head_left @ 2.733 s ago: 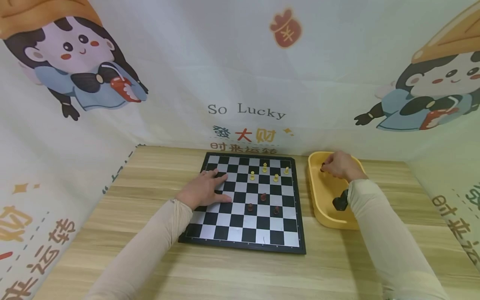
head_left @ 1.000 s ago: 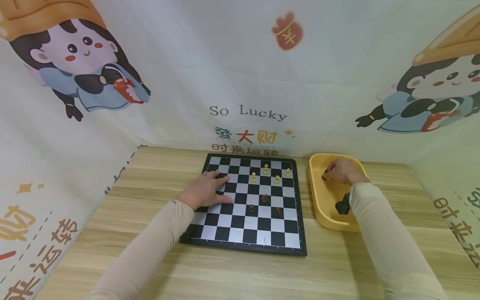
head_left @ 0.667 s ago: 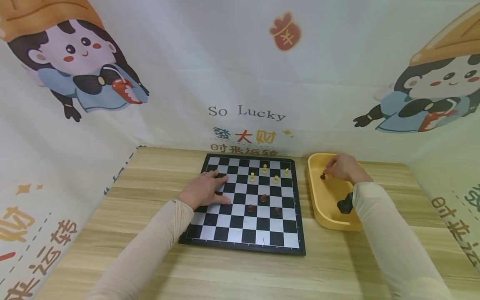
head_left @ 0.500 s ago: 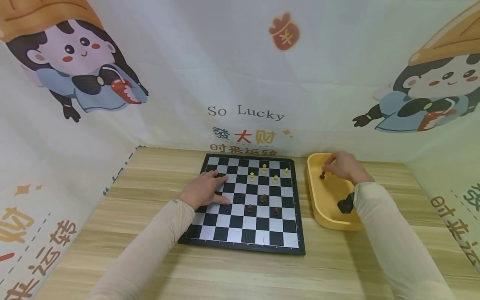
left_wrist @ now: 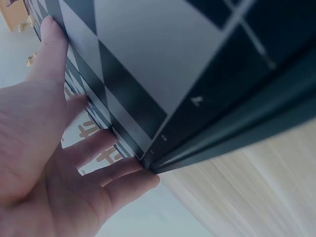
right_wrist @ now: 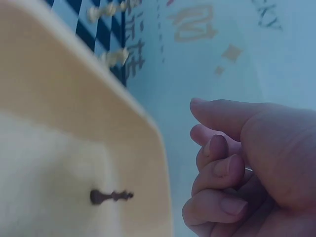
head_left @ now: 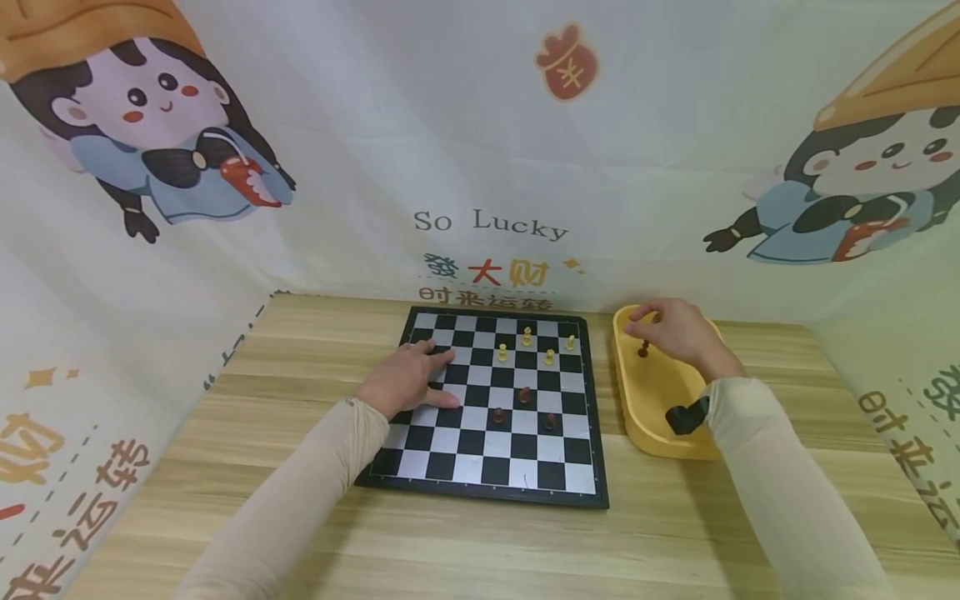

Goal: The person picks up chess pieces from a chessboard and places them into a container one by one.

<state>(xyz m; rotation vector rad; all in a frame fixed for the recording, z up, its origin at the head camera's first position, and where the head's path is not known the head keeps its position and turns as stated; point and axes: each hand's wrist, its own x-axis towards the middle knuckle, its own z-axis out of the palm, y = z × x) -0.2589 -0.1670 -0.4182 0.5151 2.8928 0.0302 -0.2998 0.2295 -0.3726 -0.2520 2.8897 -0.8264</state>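
My left hand (head_left: 405,379) rests with spread fingers on the left side of the black-and-white chessboard (head_left: 450,442). In the left wrist view, its fingertips touch the board's edge and corner. My right hand (head_left: 678,333) hovers over the far end of the yellow tray (head_left: 637,417), thumb extended and the other fingers loosely curled. No held piece is clearly visible in it. A dark brown chess piece (right_wrist: 111,196) stands upright in the tray, just below and apart from the fingers. On the board stand several pale yellow pieces (head_left: 527,337) and three brown pieces (head_left: 524,395).
The board and tray sit side by side on a wood-grain table (head_left: 480,550). Behind them rises a printed cloth backdrop (head_left: 420,125), close to the tray's far end. A black wrist camera (head_left: 686,415) hangs from the right wrist above the tray.
The right fingers pinched the dark brown piece low in the tray earlier; they have let go and lifted away, leaving it standing there. The left hand stays in place.
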